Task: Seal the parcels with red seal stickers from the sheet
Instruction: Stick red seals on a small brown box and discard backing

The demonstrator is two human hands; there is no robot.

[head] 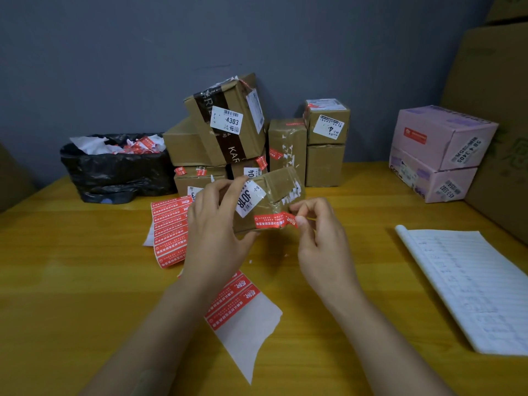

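The left hand [214, 227] hides part of the sticker sheet [168, 224]; the notebook [468, 287] is cropped.

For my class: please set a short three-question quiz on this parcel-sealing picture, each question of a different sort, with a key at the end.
1. True or false: the left hand grips the small brown parcel.
2. What does the right hand pinch? A: a pen. B: the end of a red seal sticker partly stuck on the parcel. C: scissors.
3. How many pink boxes are stacked on the table at the person's right?
Key: 1 true; 2 B; 3 two.
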